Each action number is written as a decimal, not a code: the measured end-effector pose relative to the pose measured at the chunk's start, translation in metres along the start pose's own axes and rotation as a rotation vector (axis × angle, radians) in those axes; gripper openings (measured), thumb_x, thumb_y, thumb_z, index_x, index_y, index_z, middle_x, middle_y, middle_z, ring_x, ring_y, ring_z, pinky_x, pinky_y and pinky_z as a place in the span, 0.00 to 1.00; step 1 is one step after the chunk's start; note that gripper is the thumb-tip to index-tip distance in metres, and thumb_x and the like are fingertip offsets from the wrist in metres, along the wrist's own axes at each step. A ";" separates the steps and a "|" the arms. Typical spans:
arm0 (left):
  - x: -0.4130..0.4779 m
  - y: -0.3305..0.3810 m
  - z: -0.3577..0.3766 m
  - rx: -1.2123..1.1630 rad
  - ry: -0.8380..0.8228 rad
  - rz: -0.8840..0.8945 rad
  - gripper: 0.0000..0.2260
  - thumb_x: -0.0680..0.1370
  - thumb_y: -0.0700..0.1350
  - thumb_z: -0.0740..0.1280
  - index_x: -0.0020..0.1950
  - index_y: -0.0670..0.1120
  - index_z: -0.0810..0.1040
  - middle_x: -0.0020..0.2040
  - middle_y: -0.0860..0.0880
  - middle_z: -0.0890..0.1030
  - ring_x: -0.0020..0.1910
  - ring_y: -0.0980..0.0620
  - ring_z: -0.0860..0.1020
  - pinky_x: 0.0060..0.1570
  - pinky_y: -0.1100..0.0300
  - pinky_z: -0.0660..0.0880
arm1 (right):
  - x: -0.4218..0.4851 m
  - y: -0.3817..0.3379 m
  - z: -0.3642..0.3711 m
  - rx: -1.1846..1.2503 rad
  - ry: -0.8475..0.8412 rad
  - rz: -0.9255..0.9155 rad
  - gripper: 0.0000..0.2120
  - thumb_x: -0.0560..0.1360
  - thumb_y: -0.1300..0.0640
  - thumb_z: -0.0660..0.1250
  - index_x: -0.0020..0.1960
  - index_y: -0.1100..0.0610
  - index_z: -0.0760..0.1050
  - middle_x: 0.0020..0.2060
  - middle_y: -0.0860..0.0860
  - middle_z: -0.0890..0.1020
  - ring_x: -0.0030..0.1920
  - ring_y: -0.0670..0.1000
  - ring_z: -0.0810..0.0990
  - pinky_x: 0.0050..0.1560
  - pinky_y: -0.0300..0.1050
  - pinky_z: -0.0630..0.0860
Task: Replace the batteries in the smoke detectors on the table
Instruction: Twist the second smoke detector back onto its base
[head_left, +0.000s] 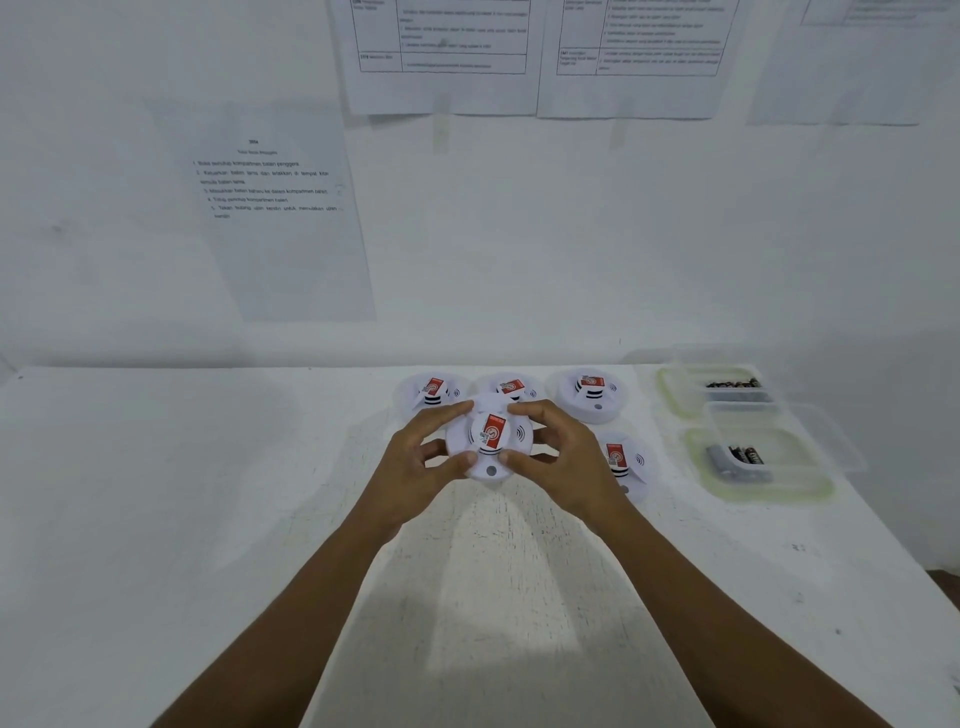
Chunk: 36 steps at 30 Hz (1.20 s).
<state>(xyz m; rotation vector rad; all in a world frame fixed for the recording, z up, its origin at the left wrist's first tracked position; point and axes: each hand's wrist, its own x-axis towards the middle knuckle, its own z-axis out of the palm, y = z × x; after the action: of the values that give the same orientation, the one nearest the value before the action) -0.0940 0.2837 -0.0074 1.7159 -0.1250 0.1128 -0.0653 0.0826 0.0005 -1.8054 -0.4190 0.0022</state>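
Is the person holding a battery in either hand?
No, the left hand and the right hand both grip a smoke detector, while batteries lie in the containers.

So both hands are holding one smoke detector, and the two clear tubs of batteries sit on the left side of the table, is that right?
Not quite. In the head view the far tub and the near tub of batteries sit on the right side of the table, not the left. The rest holds: the left hand and the right hand both grip one smoke detector.
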 end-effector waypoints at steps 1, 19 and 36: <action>0.000 -0.001 0.000 0.005 0.002 0.003 0.22 0.70 0.49 0.74 0.62 0.62 0.74 0.64 0.63 0.73 0.60 0.52 0.78 0.54 0.59 0.79 | 0.000 0.000 0.000 0.000 -0.002 -0.001 0.22 0.70 0.58 0.76 0.63 0.53 0.75 0.57 0.42 0.80 0.54 0.45 0.82 0.49 0.39 0.82; -0.004 -0.005 -0.001 -0.007 -0.016 0.027 0.24 0.72 0.41 0.74 0.65 0.57 0.73 0.64 0.61 0.74 0.61 0.52 0.78 0.52 0.61 0.79 | -0.004 0.000 0.004 -0.010 0.000 0.004 0.22 0.70 0.58 0.77 0.61 0.51 0.75 0.55 0.41 0.80 0.52 0.43 0.82 0.48 0.39 0.81; -0.003 -0.008 0.000 0.033 -0.017 0.034 0.23 0.72 0.44 0.73 0.64 0.59 0.73 0.65 0.60 0.73 0.62 0.53 0.76 0.54 0.62 0.78 | -0.005 0.001 0.005 -0.038 0.001 0.014 0.22 0.71 0.57 0.76 0.62 0.51 0.74 0.57 0.42 0.80 0.54 0.47 0.82 0.50 0.41 0.82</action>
<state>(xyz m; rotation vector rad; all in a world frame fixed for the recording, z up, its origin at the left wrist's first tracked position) -0.0956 0.2852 -0.0158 1.7484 -0.1655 0.1256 -0.0707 0.0857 -0.0034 -1.8457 -0.4080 0.0038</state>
